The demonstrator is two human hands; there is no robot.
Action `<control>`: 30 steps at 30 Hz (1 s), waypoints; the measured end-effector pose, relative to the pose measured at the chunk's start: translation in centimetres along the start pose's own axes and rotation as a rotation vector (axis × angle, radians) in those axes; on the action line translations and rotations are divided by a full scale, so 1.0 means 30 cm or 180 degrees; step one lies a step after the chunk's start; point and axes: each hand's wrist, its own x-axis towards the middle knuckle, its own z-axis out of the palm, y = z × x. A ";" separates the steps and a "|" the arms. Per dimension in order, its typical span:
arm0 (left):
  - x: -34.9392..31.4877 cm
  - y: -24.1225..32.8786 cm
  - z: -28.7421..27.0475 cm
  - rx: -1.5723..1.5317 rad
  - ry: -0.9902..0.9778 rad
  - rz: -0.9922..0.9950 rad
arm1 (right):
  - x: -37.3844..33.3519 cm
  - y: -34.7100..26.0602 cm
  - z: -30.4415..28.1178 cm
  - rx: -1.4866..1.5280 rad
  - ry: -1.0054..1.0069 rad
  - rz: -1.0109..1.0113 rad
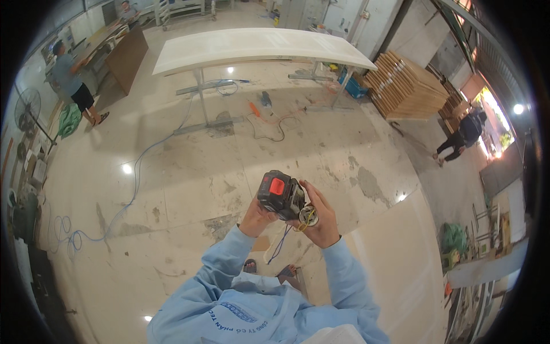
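In front of my body I hold a cordless power tool, whose black battery pack [277, 194] with a red latch faces up. My left hand [258, 219] grips it from the left, fingers partly hidden beneath the pack. My right hand [322, 221] is closed round its right side, with the index finger stretched along the dark body. Against the right palm sits a round, pale metallic part [308, 215]; I cannot tell whether it belongs to the tool. A yellow and blue cord [279, 247] hangs from near that part.
A long white panel [263, 46] rests on metal stands ahead. Tools, including an orange-handled one [254, 109], and a blue hose [136, 178] lie on the floor. Wooden panels [408, 86] are stacked at right. People [71, 77] stand at far left; another person [465, 133] is at right.
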 end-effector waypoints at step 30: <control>0.061 0.103 0.084 0.0539 -0.0469 0.1064 | 0.029 -0.087 -0.051 0.0225 0.0391 0.0167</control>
